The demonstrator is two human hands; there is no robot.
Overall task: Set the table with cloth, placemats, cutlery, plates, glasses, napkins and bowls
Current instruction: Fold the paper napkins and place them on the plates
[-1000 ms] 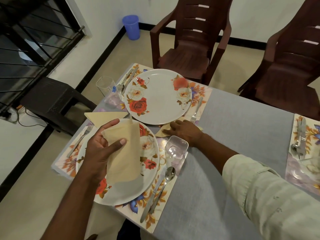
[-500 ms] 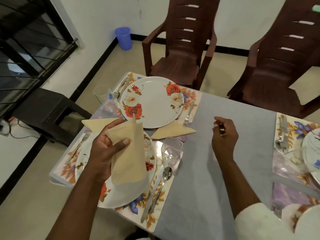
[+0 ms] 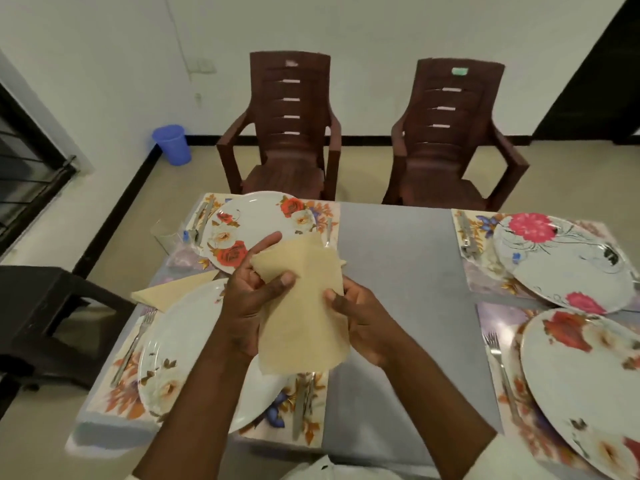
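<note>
Both hands hold a cream napkin point(image 3: 304, 306) above the grey tablecloth point(image 3: 398, 271). My left hand point(image 3: 249, 299) pinches its upper left part between thumb and fingers. My right hand point(image 3: 360, 320) grips its right edge. A second folded napkin point(image 3: 169, 292) lies on the left between two floral plates, the far one point(image 3: 256, 226) and the near one point(image 3: 180, 344). Each plate sits on a floral placemat point(image 3: 298, 417) with a fork point(image 3: 133, 344) and other cutlery beside it. Two more plates are on the right, one far point(image 3: 568, 265) and one near point(image 3: 588, 382). A clear glass point(image 3: 164, 233) stands at the far left.
Two brown plastic chairs stand across the table, one on the left point(image 3: 287, 133) and one on the right point(image 3: 450, 136). A dark stool point(image 3: 45, 317) is close to the table's left edge. A blue bucket point(image 3: 172, 144) sits by the wall.
My right hand came back from the middle of the cloth and took hold of the napkin's right edge. The napkin rose and moved right, and my view tilted up toward the chairs.
</note>
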